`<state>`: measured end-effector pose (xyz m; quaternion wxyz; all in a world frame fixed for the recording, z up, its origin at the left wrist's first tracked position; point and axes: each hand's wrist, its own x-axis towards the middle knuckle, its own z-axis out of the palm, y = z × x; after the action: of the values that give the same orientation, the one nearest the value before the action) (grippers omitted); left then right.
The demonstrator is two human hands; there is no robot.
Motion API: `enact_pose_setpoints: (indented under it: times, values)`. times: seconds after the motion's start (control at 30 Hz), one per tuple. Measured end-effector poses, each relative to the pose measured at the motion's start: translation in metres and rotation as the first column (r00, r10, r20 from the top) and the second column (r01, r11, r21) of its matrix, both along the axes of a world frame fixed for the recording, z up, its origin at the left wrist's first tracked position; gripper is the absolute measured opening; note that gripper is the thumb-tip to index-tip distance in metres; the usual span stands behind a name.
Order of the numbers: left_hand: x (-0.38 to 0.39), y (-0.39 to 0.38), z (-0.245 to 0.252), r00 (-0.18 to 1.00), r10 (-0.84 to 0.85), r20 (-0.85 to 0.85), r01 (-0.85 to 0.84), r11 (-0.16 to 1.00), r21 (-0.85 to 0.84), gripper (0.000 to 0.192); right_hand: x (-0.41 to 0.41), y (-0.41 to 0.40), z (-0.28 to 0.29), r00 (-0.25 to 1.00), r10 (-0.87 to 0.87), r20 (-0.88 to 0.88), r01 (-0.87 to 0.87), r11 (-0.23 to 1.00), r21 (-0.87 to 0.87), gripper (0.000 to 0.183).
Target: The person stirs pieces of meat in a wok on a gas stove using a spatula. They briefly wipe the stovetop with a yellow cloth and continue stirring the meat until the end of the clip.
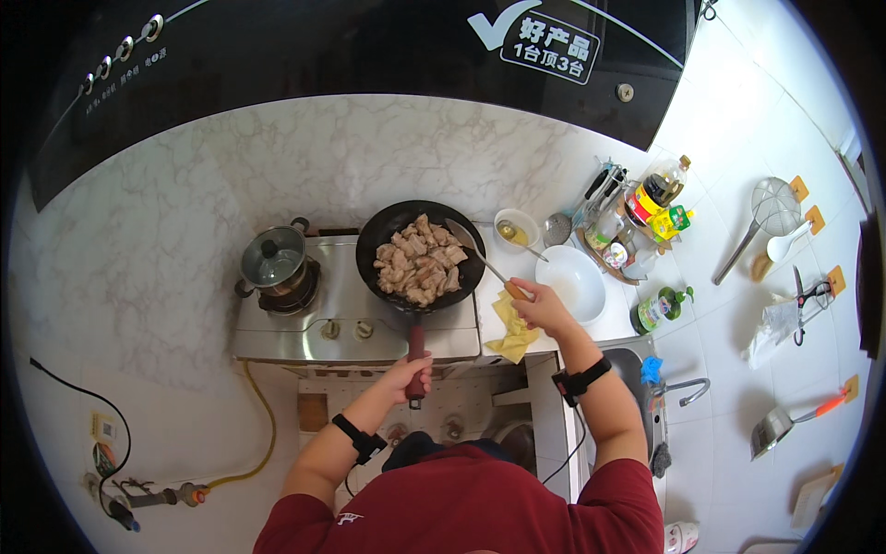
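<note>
My left hand (407,377) is wrapped around the dark red handle of a black wok (369,260), which sits on the right side of a steel gas stove (339,263). Browned chunks of meat (419,263) fill the middle of the wok. With my right hand (541,306) I grip the wooden handle of a metal spatula (493,269). Its blade rests at the wok's right inner edge, touching or close to the meat. A yellow cloth (511,332) lies on the counter just below my right hand, and a white bowl (588,277) stands behind that hand.
A glass-lidded pot (273,257) occupies the left burner. A small bowl with a spoon (516,220), a skimmer (556,228) and a rack of condiment bottles (623,260) stand right of the wok. Further right are a soap bottle (653,313) and sink (626,360). A black range hood (346,55) hangs above.
</note>
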<state>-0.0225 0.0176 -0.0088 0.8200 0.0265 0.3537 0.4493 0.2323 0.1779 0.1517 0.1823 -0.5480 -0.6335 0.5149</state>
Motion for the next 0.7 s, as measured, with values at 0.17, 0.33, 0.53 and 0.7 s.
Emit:
enact_pose_setpoints:
  times: [0.17,0.33,0.53,0.7]
  values:
    - [0.0,0.001,0.0,1.0,-0.007,-0.008,0.007,1.0,-0.016,0.031,0.0,0.033,0.029,0.98,0.021,0.197,-0.02,1.0,-0.01,0.043]
    - [0.001,-0.001,0.001,0.999,-0.006,-0.039,0.006,1.0,-0.004,0.031,-0.006,0.077,0.04,0.893,0.116,0.436,-0.136,0.991,0.014,0.039]
    - [0.001,0.001,0.004,1.0,-0.002,-0.026,0.001,1.0,-0.031,0.032,-0.021,0.134,0.026,0.906,0.159,0.391,-0.122,0.986,-0.118,0.037]
    - [0.002,0.0,0.005,1.0,0.011,-0.025,-0.012,0.999,-0.032,0.033,-0.047,0.15,-0.011,0.959,0.211,0.187,-0.167,0.96,-0.226,0.036]
